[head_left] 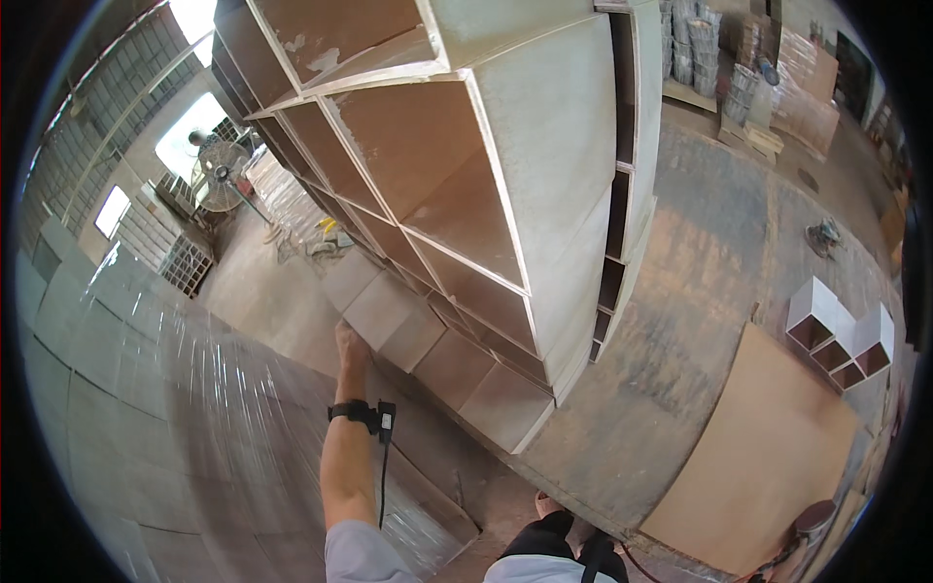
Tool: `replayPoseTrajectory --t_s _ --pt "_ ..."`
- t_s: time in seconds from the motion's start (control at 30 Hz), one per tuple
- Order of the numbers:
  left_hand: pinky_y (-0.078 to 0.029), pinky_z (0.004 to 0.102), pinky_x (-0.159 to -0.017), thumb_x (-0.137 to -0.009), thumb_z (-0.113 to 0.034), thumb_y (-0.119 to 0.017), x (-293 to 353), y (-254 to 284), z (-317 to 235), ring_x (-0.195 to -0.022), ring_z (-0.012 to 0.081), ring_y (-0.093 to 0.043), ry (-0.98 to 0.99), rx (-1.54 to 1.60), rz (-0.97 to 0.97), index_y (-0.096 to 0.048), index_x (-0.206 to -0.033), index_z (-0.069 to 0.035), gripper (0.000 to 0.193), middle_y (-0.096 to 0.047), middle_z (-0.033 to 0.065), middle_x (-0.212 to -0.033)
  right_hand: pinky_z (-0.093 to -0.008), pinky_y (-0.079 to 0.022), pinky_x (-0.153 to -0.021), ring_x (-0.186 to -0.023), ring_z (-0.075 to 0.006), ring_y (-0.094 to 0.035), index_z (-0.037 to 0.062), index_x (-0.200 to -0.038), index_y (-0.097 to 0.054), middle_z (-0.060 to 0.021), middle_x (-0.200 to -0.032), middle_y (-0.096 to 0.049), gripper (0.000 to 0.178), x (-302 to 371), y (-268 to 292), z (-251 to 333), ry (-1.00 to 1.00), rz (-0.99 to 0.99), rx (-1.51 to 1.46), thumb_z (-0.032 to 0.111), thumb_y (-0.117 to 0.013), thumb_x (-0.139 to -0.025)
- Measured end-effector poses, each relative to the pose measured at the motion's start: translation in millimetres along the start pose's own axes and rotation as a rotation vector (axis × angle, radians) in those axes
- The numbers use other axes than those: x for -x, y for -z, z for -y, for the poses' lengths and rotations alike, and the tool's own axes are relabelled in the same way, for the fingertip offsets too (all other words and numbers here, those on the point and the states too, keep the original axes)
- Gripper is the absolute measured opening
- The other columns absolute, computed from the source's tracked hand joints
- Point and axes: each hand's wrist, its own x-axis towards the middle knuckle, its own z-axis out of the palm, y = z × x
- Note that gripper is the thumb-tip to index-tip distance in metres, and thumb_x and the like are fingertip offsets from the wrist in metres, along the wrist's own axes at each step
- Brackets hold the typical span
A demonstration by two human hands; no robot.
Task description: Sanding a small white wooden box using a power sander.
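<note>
My left hand [351, 342] reaches far forward, against the near edge of a row of greyish-white box-like compartments [394, 309]. Its fingers are mostly hidden there, so whether it grips that edge is unclear. A black strap with a small device [377, 418] circles the wrist, and a cable hangs from it. Above the row rises a tall stack of cubby shelf units [535, 146] with whitish outer panels, pale front edges and brown inner walls. The stack stands at the edge of a worn work table [680, 291]. My right hand is out of view.
On the table lie a brown board [758, 447], a small stepped white cubby unit [840, 335] and a sander-like tool [822, 237]; another round tool [814, 521] sits near the board's corner. Plastic-wrapped panels [194, 418] stand left. A fan [222, 175] stands farther back.
</note>
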Motion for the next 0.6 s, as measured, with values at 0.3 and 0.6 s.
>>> replayPoseTrajectory --t_s 0.3,0.6 --pt "-0.049 0.027 -0.075 -0.091 -0.015 -0.05 6.7 5.8 7.5 -0.087 0.0175 -0.063 0.036 -0.022 0.005 -0.06 -0.109 0.005 0.028 -0.065 0.0112 -0.1 -0.0256 -0.042 -0.086 -0.105 -0.0163 -0.05 0.0043 -0.125 -0.05 -0.0068 -0.113 -0.055 0.045 -10.0 16.1 -10.5 -0.001 -0.007 -0.01 0.035 -0.045 -0.093" --pt "-0.048 0.0323 -0.079 -0.089 -0.013 -0.052 9.2 62.8 78.8 -0.096 0.0202 -0.058 -0.391 -0.646 -0.097 -0.057 -0.11 0.004 0.027 -0.058 0.0109 -0.111 -0.0336 -0.037 -0.096 -0.113 -0.0216 -0.049 0.0017 -0.123 -0.052 -0.0073 -0.123 -0.054 0.043 -28.0 57.6 -36.5 0.0 -0.021 -0.16 0.031 -0.044 -0.092"
